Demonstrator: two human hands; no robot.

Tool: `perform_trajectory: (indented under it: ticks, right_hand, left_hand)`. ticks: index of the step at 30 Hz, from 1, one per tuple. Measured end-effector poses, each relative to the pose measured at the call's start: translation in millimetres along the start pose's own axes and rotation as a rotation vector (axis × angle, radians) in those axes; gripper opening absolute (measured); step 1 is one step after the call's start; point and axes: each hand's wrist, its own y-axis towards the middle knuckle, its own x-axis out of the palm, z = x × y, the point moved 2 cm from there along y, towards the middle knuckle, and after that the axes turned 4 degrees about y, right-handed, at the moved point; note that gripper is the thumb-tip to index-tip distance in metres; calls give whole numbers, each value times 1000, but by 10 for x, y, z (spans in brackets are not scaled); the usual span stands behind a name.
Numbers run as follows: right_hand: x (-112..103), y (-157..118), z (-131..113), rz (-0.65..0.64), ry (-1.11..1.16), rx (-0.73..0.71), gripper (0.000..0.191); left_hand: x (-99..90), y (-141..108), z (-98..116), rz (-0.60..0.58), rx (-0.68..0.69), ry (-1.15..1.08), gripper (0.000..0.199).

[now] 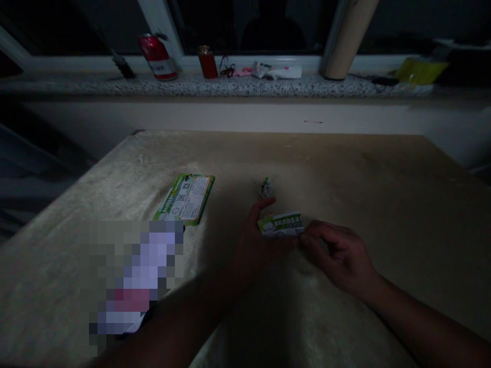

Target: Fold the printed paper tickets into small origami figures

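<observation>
A small green-and-white printed card, or possibly a flat packet, is held low over the table between both hands. My left hand grips its left end, one finger stretched out past its upper corner. At the card's right end, my right hand pinches the lower corner between thumb and fingertips. Just beyond the left hand's raised finger lies a small crumpled green-and-white wrapper. To the left, a larger green-and-white printed sheet or flat pack rests on the table. Dim light hides the undersides of both hands.
The pale table ends at a white wall below a speckled windowsill. On the sill stand a red can, a red jar, a tan cylinder and a yellow item. A pixelated bluish object lies left of my forearm.
</observation>
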Motion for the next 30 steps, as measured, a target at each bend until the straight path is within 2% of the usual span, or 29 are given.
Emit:
perform_trajectory:
  ticks: [7, 12, 15, 19, 25, 30]
  right_hand:
    - [28, 11, 31, 20, 162, 141, 28]
    - [-52, -5, 117, 122, 264, 294, 33]
    - [-95, -3, 158, 159, 276, 337, 34]
    - [-148, 23, 177, 195, 277, 351, 36]
    - [-292, 39, 255, 296, 352, 306, 32]
    - [-259, 65, 233, 262, 396, 308, 33]
  left_hand:
    - [-40, 33, 6, 17, -5, 20, 90]
    - [-92, 56, 40, 15, -52, 17, 93]
    - [-92, 62, 53, 4, -61, -10, 91]
    - [-126, 77, 56, 42, -52, -7, 88]
    - [-236, 97, 73, 122, 8, -13, 68]
    - [-161, 112, 3, -1, 23, -24, 58]
